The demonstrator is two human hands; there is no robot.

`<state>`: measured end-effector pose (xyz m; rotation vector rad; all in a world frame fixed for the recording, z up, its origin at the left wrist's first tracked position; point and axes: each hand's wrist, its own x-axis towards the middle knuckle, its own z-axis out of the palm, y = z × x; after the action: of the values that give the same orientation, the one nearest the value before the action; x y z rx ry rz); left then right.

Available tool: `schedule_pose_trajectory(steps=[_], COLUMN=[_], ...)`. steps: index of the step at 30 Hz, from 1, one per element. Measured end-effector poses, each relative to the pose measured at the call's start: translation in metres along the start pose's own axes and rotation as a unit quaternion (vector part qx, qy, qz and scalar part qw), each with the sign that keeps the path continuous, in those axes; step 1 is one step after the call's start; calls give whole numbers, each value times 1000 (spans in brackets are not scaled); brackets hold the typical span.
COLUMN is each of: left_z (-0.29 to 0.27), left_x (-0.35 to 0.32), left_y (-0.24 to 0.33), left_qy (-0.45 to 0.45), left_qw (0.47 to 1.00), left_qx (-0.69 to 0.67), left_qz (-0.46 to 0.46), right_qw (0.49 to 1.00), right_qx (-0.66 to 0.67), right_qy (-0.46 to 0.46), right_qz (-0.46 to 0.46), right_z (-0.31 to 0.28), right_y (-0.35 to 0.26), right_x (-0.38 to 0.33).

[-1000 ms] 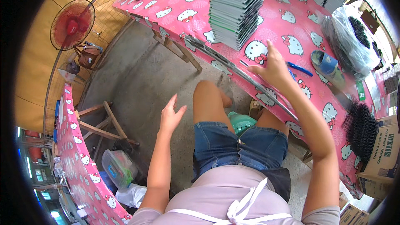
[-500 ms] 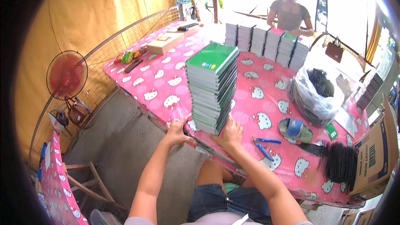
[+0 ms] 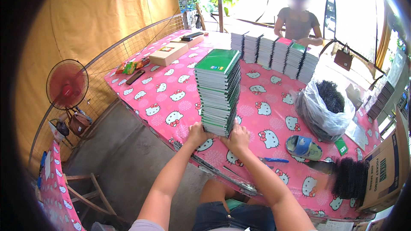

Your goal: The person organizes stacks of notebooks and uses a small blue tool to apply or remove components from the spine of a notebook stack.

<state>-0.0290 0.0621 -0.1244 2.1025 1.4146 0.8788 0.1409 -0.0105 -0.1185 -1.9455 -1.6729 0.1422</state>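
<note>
A tall stack of spiral notebooks (image 3: 217,92) with green covers stands upright near the table's front edge, black coils along its right side. My left hand (image 3: 199,134) is against the lower left of the stack, fingers at its base. On the opposite lower corner, my right hand (image 3: 238,138) presses with its fingers along the side. Both hands grip the bottom notebooks between them, and some fingertips are hidden. Right of my right forearm lies a blue-handled cutter (image 3: 276,160), partly covered by the arm.
Several more notebook stacks (image 3: 265,53) stand at the back, before another person (image 3: 297,23). On the right are a plastic bag (image 3: 311,117) of black coils, a blue slipper (image 3: 305,147), a coil bundle (image 3: 349,177) and a cardboard box (image 3: 385,167). A phone (image 3: 135,77) lies left.
The stack has slid away from the table's front edge and stands straighter. My left hand has moved forward and right to its base; my right hand has stayed at its side.
</note>
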Motion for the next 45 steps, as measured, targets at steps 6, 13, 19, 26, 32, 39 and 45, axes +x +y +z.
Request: schedule_pose_trajectory(steps=[6,13,19,26,32,39,45], left_z=[24,41,50,66,50,51,52], left_x=[55,105,147,175,167,164,161], left_y=[-21,-5,-16,-17,-16,-10,-9], left_qy=[-58,-87,-129,-56,-37,-50,-63], left_qw=[997,989,987,996,997,996,994], left_qx=[33,108,96,62,-48,-11,14], left_qz=[-46,-44,-16,27,56,73,84], right_qw=[999,999,997,982,989,987,983], right_qx=[-17,22,-24,-33,-6,32,10], right_qy=[9,40,31,97,50,61,88], right_qz=[43,19,65,159,136,147,162], right_z=[8,15,4,30,26,45,56], right_y=[3,39,42,46,69,84,102], right_x=[41,82,120,164,224,292,343])
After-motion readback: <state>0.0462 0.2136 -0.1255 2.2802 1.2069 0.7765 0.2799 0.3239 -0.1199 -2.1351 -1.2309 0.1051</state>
